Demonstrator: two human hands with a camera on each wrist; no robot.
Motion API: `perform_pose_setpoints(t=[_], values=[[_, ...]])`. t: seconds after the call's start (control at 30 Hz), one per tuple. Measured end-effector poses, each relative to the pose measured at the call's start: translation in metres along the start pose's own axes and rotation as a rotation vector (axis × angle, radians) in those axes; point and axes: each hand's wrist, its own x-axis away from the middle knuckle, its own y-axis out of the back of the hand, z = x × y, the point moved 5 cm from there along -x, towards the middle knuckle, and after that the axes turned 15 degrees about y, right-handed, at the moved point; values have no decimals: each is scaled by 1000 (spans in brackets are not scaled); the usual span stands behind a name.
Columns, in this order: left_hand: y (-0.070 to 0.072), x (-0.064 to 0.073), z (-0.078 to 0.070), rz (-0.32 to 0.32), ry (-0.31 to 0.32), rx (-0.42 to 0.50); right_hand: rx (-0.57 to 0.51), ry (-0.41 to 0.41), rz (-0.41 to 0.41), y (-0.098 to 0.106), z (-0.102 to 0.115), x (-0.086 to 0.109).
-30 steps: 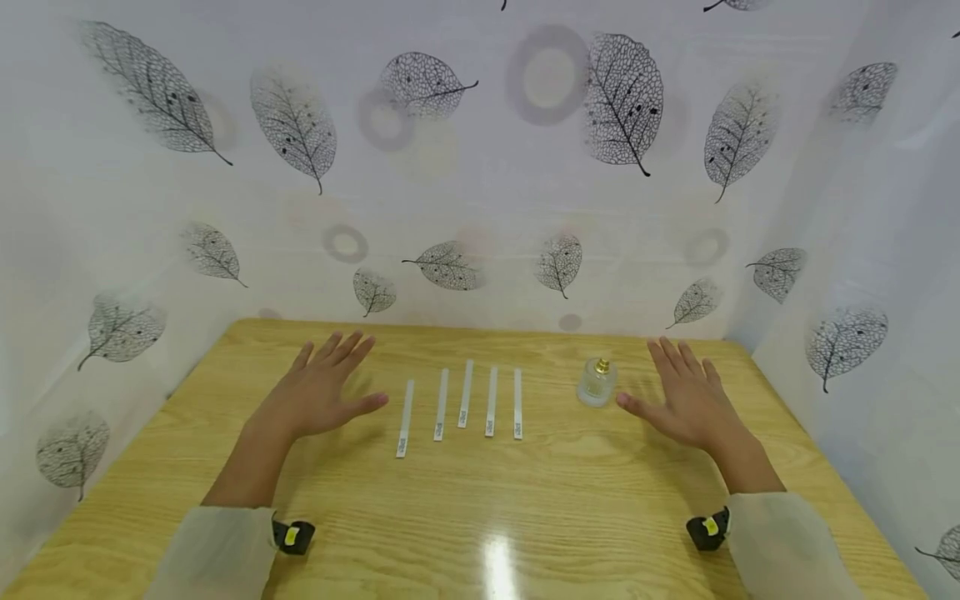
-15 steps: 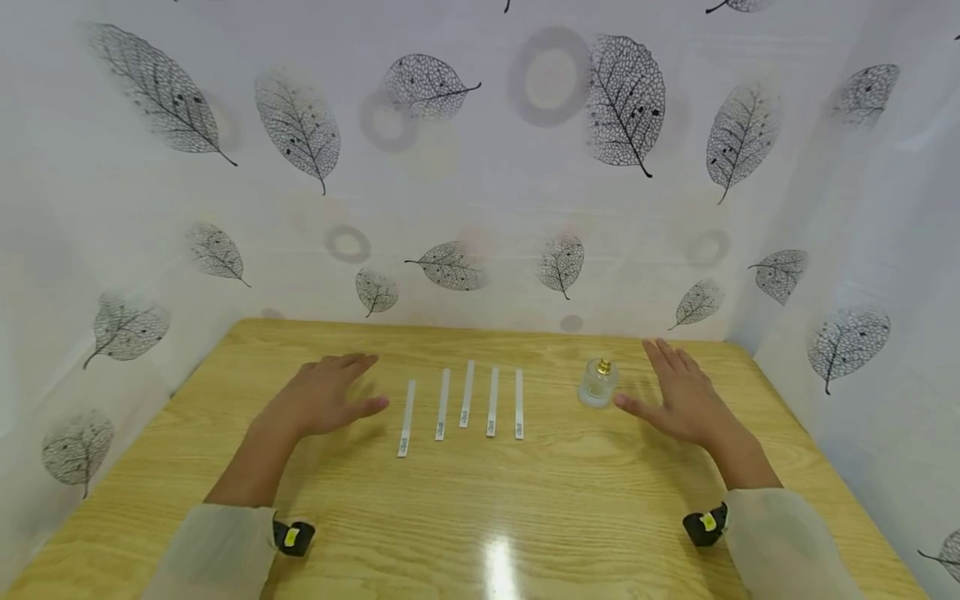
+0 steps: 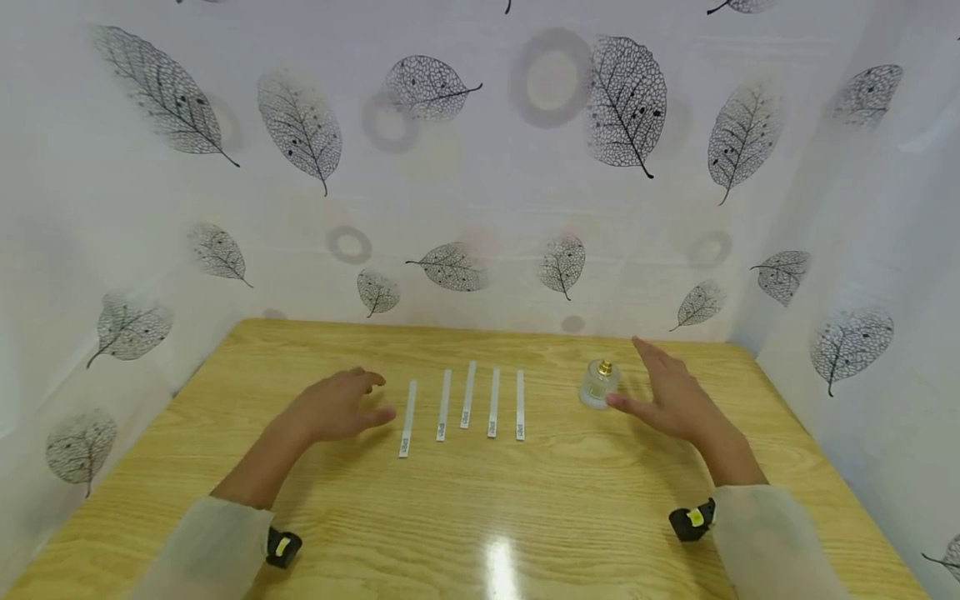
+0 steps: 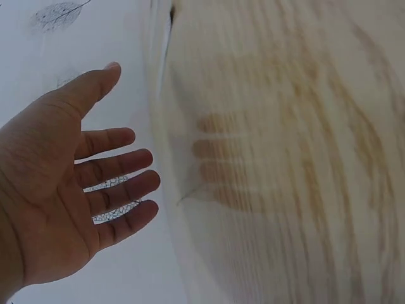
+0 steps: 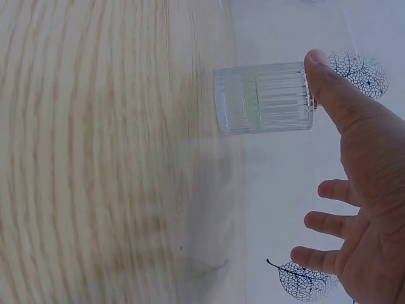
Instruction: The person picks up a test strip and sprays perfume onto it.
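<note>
Several narrow white paper strips with small print at their near ends lie side by side mid-table, the leftmost strip point(image 3: 407, 421) a little nearer the front. My left hand point(image 3: 337, 407) hovers just left of it, thumb toward it, holding nothing; the left wrist view shows the palm and spread fingers of this hand point(image 4: 69, 183). A ribbed clear glass perfume bottle point(image 3: 598, 389) with a gold neck stands upright to the right of the strips. Beside it, my right hand point(image 3: 671, 404) has its fingers extended. In the right wrist view the thumb overlaps the top end of the bottle point(image 5: 266, 98).
The wooden table point(image 3: 450, 508) carries a bright glare spot near its front edge. A pale curtain point(image 3: 480, 183) with a leaf pattern encloses the back and both sides. Black wrist cameras sit at both sleeves.
My left hand has lowered, turned more on its side and shifted slightly right toward the strips. The right hand has turned inward and come left, closer to the perfume bottle. Strips and bottle stay put.
</note>
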Motion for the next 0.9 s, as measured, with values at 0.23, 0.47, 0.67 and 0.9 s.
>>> perform_pose_setpoints(t=[0.23,0.47,0.67,0.9], values=[[-7,-2,-8,60,7,163,-36,1,-4,-4,0,-3],[-14,-3,-12,97,43,313,-74,-14,7,-8,3,-7],[-22,-1,-14,131,160,478,-117,-28,6,-11,5,-12],[-29,8,-21,165,286,648,-170,-28,-23,-17,5,-17]])
